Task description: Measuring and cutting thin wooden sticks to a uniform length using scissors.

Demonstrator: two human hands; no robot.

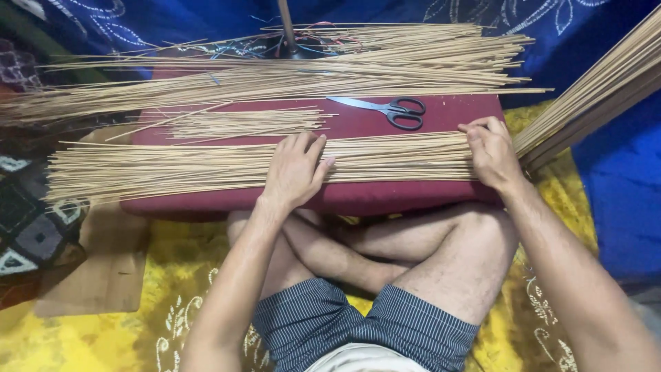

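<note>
Yellow patterned cloth covers the floor under a maroon cushion [413, 114]. Across its near edge lies a row of thin bamboo sticks [172, 169]. Your left hand [295, 171] presses flat on it, fingers spread; your right hand [490, 151], at three o'clock, curls over the stick ends. Scissors [389, 109] lie at twelve o'clock, a larger stick pile [275, 72] beyond.
</note>
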